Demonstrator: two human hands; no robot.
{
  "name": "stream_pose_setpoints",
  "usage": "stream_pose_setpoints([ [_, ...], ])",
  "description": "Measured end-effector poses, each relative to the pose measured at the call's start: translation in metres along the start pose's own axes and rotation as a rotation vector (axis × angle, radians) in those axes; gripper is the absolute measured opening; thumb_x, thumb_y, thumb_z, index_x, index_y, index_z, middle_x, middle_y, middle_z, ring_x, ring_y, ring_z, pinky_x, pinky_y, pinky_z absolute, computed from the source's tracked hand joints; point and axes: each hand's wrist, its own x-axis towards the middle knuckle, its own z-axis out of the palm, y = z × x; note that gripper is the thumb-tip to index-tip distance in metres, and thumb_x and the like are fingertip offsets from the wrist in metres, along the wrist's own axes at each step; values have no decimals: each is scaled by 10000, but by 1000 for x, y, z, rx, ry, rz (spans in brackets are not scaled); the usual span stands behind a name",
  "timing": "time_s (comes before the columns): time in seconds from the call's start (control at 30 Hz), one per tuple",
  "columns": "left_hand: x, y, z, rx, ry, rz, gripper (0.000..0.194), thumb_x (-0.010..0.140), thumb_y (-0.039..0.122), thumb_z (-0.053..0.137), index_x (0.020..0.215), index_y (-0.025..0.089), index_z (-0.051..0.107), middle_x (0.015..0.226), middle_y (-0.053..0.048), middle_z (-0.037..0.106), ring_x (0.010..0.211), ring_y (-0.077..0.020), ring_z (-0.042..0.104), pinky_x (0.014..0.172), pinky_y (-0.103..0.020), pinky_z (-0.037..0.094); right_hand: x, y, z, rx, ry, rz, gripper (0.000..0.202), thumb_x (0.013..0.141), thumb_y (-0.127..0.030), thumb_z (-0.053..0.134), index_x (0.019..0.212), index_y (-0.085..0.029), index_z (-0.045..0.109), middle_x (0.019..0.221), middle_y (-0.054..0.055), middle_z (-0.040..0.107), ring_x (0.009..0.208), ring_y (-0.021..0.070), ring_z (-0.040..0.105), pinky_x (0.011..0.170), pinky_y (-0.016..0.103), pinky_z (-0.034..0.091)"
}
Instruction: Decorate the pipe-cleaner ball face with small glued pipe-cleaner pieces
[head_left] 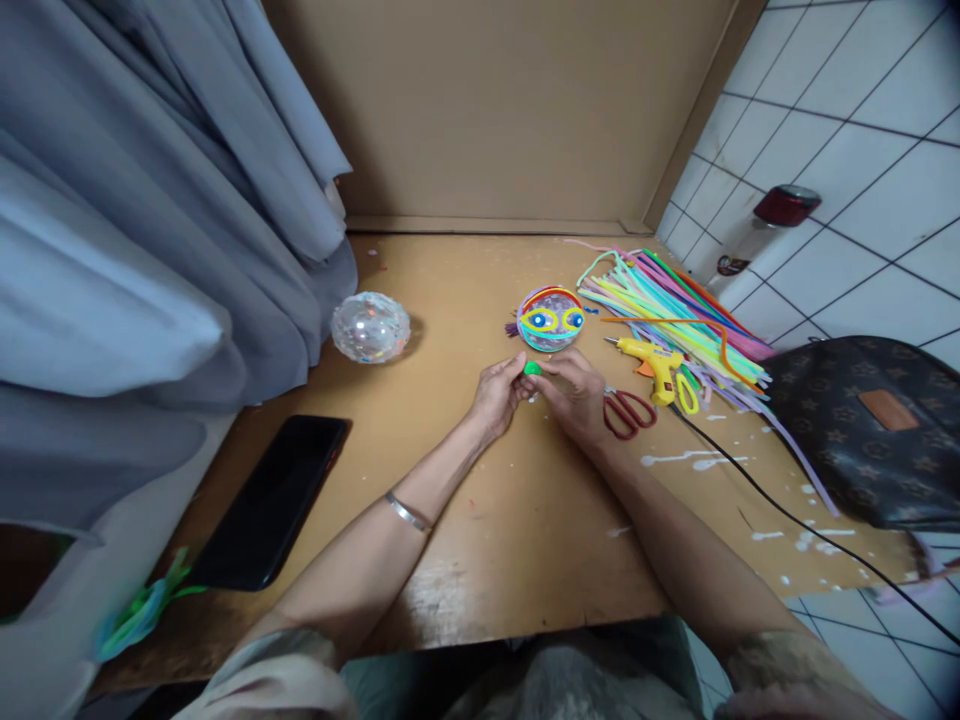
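A small green piece (pixel 532 368) is pinched between my left hand (pixel 498 396) and my right hand (pixel 576 392), low over the middle of the table. Just beyond the fingers rests a clear ball decorated with colored strips and two blue eyes (pixel 551 319). Red-handled scissors (pixel 628 412) lie right beside my right hand, their blades mostly hidden by it. A yellow glue gun (pixel 655 366) lies further right, its black cord running to the lower right.
Colorful pipe cleaners (pixel 675 305) are heaped at the back right beside a dark patterned bag (pixel 862 430). A clear ball (pixel 371 328) sits at the left, behind a black phone (pixel 274 500). A grey curtain (pixel 225 200) hangs over the left side. Wooden table (pixel 480 560) has white spots.
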Motion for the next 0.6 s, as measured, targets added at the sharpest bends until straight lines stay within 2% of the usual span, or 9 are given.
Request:
stream_pose_setpoints([
  [0.2,1,-3,-1,38,-12,30,458,702,515,895,634,157,619,539,16,554,507,-83,493,531,-234,385,1,2,1,-6,28,15,227,981,-439,652,1001,-262,794,893,49,723,830,205,692,751,348,589],
  [0.4,1,-9,-4,81,-53,114,458,576,488,956,614,152,646,544,24,547,506,-60,427,530,-227,342,0,0,1,-24,4,15,167,982,-357,653,998,-262,790,892,46,716,842,201,686,756,332,576],
  [0.6,2,-12,-7,125,60,200,340,627,391,920,624,148,683,526,34,506,532,-66,382,553,-227,300,-1,-4,-2,-19,-102,-2,176,987,-286,625,1043,-239,786,916,63,711,878,207,680,787,337,571],
])
